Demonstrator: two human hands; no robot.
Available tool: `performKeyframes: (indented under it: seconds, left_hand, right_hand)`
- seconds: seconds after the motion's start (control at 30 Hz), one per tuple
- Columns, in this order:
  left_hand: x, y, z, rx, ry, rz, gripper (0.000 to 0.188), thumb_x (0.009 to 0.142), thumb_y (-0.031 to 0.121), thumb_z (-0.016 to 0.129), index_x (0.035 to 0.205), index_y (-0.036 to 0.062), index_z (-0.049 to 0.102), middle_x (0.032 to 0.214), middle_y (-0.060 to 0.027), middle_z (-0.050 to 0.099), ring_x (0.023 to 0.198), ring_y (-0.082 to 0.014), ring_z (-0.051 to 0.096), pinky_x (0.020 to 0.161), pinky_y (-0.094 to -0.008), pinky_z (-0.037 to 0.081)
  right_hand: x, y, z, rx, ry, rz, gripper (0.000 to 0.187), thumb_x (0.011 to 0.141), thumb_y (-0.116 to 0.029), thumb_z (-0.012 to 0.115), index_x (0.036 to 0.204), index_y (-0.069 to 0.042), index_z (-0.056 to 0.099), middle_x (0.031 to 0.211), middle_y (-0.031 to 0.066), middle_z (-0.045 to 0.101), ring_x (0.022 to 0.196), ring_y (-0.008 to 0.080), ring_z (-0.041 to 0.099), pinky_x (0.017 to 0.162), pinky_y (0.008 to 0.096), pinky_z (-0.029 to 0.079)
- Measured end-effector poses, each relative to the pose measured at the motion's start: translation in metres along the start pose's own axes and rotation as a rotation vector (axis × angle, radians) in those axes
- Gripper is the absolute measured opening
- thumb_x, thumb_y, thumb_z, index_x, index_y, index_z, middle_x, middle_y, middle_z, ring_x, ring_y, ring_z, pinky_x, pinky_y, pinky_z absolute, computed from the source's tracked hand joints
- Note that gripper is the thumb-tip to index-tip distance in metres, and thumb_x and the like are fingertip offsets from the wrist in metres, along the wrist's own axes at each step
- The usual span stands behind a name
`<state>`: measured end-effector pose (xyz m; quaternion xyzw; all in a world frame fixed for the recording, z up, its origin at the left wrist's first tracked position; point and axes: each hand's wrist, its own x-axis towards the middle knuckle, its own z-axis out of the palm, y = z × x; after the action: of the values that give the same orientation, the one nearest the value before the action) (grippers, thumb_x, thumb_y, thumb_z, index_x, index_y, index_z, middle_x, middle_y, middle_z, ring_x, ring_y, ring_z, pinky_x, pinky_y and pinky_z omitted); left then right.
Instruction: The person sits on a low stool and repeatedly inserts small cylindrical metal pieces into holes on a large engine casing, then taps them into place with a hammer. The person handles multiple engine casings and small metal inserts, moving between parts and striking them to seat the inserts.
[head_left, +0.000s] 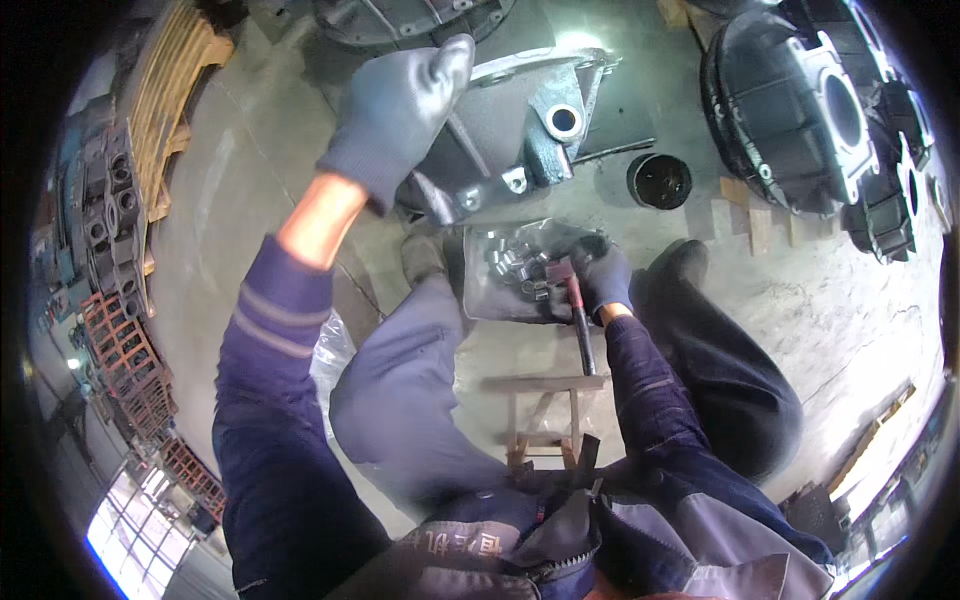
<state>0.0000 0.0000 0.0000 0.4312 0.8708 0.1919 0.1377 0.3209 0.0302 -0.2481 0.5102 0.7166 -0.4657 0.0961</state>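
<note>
My left hand (405,115), in a grey glove, is closed at the left end of a dark metal housing (490,125); what its fingers hold, if anything, is hidden. That housing has a bright machined rim and a round bored boss (563,122). Lower down, between my feet, a shallow tray (485,300) holds several short shiny metal bushings (515,258). Over the tray's right side, my gloved right hand (603,275) closes by the head of a hammer (578,315) with a red and black handle pointing toward me. Its fingertips are partly hidden.
A round black can (659,181) stands right of the housing. More dark castings (790,110) sit on wood blocks at the right, another (410,20) at the top. Nearer me is a small wooden frame (545,383). Pallets (180,90) and orange racks (120,335) line the left.
</note>
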Motion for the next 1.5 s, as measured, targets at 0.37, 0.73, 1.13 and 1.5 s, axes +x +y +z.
performKeyframes:
  seconds: [0.37, 0.73, 1.13, 1.5]
  left_hand:
    - [0.003, 0.004, -0.015, -0.117, -0.24, 0.066, 0.027, 0.087, 0.03, 0.075, 0.099, 0.0056, 0.073, 0.081, -0.0177, 0.072, 0.072, -0.037, 0.072, 0.063, -0.0424, 0.055]
    - [0.007, -0.005, -0.009, -0.05, -0.2, 0.183, 0.028, 0.085, 0.033, 0.08, 0.097, 0.0088, 0.074, 0.087, -0.0176, 0.073, 0.076, -0.0345, 0.073, 0.064, -0.0418, 0.057]
    - [-0.062, 0.141, -0.076, -0.113, -0.35, 0.205, 0.023, 0.078, 0.028, 0.078, 0.088, 0.0088, 0.07, 0.076, -0.0116, 0.069, 0.068, -0.0319, 0.069, 0.064, -0.044, 0.054]
    - [-0.11, 0.308, -0.145, 0.023, -0.49, 0.561, 0.034, 0.085, 0.029, 0.071, 0.108, 0.0038, 0.07, 0.081, -0.0201, 0.07, 0.071, -0.0333, 0.07, 0.065, -0.0461, 0.053]
  right_hand:
    - [-0.003, -0.083, -0.01, 0.587, -0.111, 0.035, 0.043, 0.097, -0.019, 0.07, 0.131, 0.005, 0.058, 0.104, 0.0201, 0.073, 0.084, 0.0243, 0.073, 0.076, 0.0361, 0.059]
    - [0.0, -0.172, -0.02, 1.504, -0.153, 0.349, 0.037, 0.092, -0.014, 0.072, 0.125, -0.009, 0.054, 0.122, 0.0069, 0.065, 0.11, 0.0201, 0.066, 0.088, 0.0363, 0.059]
    - [-0.116, -0.119, -0.116, 1.031, -0.201, 0.217, 0.042, 0.096, -0.02, 0.064, 0.136, -0.009, 0.057, 0.127, 0.0109, 0.067, 0.119, 0.0284, 0.064, 0.104, 0.0476, 0.052]
    - [-0.274, -0.104, -0.253, 1.802, 0.183, 0.383, 0.053, 0.093, -0.029, 0.071, 0.139, -0.009, 0.054, 0.115, 0.0079, 0.067, 0.107, 0.023, 0.067, 0.092, 0.0405, 0.058]
